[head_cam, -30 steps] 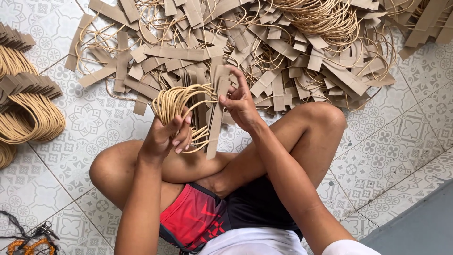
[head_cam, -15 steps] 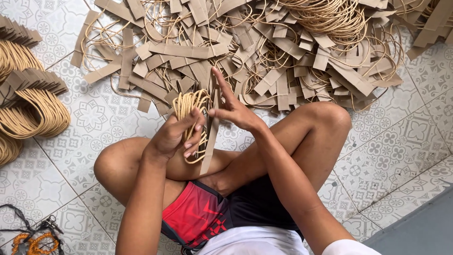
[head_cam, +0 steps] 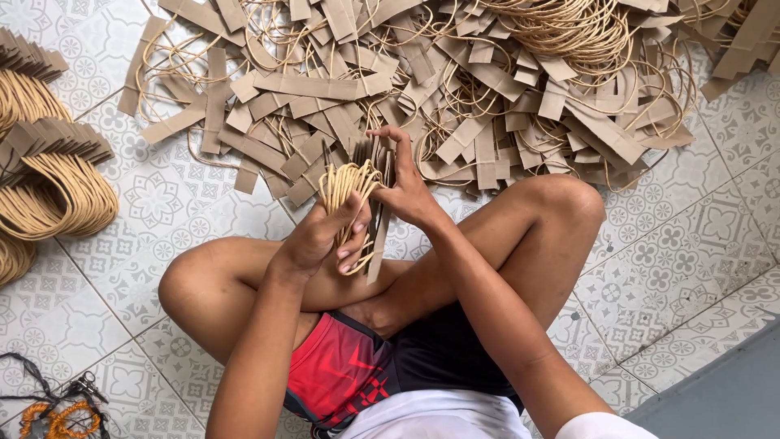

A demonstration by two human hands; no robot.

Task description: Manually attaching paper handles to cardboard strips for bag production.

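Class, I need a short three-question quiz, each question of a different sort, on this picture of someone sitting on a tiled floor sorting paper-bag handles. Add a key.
1. True or false: the left hand grips a bundle of cord loops.
2. Multiple choice: where does the big loose pile of strips lie? A) in front of the knees B) on a table C) in a box
3. Fill in: the right hand pinches upright brown card ______ held next to the loops.

Key: 1 true. 2 A: the pile spreads over the tiled floor ahead of the person. 3 strips. Neat stacked bundles lie apart at the left edge.
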